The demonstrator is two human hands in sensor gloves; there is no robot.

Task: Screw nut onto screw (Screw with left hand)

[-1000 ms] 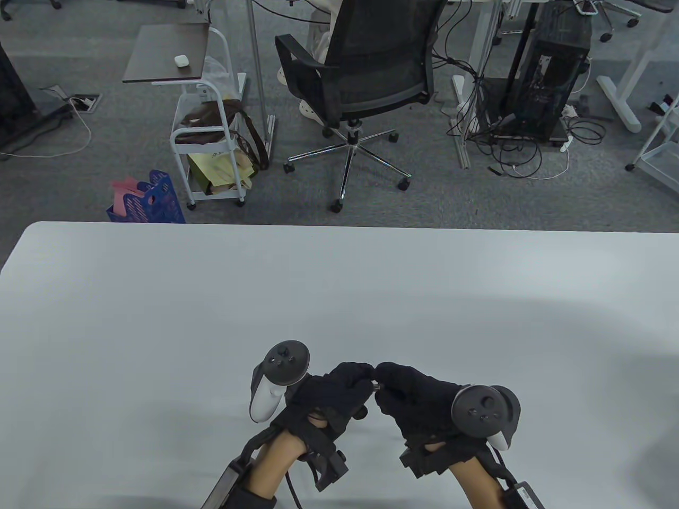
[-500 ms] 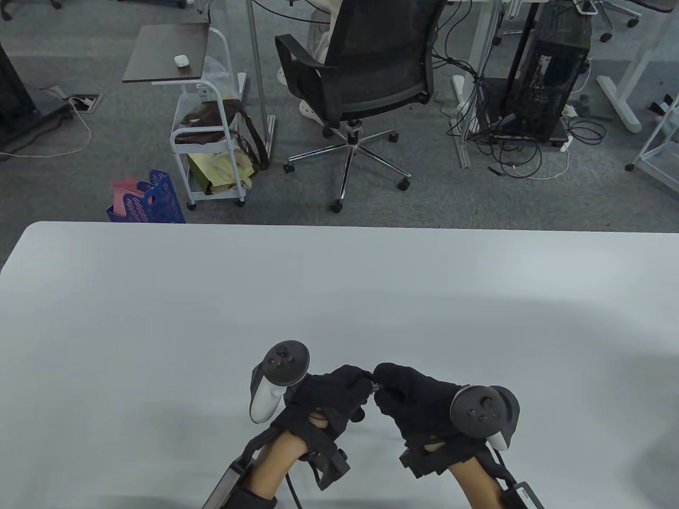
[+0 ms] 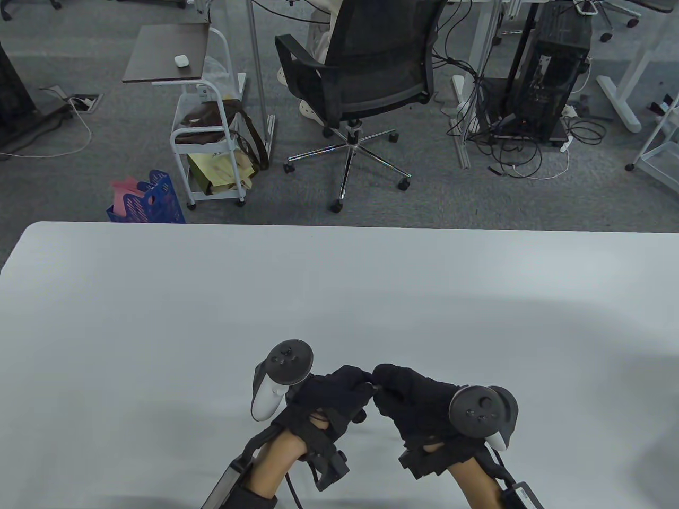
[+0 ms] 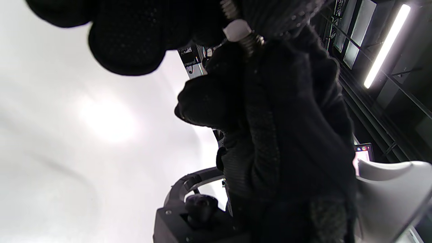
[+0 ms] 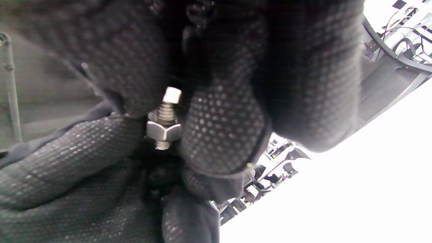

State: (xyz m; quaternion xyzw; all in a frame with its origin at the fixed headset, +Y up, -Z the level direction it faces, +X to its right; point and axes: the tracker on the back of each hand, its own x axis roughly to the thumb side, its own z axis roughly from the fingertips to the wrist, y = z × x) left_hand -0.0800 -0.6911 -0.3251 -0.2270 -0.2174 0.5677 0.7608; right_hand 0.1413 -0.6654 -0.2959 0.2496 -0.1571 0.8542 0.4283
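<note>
left hand point(image 3: 334, 395) and right hand point(image 3: 411, 397) raised just above the worktop point(image 3: 159, 318), fingertips meeting near its front edge. held close like this, probably, so the tiny parts stay steady between both sets of fingers and can be aligned along one axis.

right wrist view: screw point(image 5: 167, 111) running roughly upright between dotted gloved fingers point(image 5: 222, 131), with the hex nut point(image 5: 163, 131) already on its thread, a short stub of thread poking out below. right hand closed around the screw, seemingly to keep it from spinning. left hand's fingers curled in at the nut, apparently pinching it for turning, though the exact contact stays hidden behind the gloves.

left wrist view: a pale end and some thread point(image 4: 248, 38) peeking from between the gloves, nothing more.

judged as mid-threading: nut engaged, more thread visible above it.
</note>
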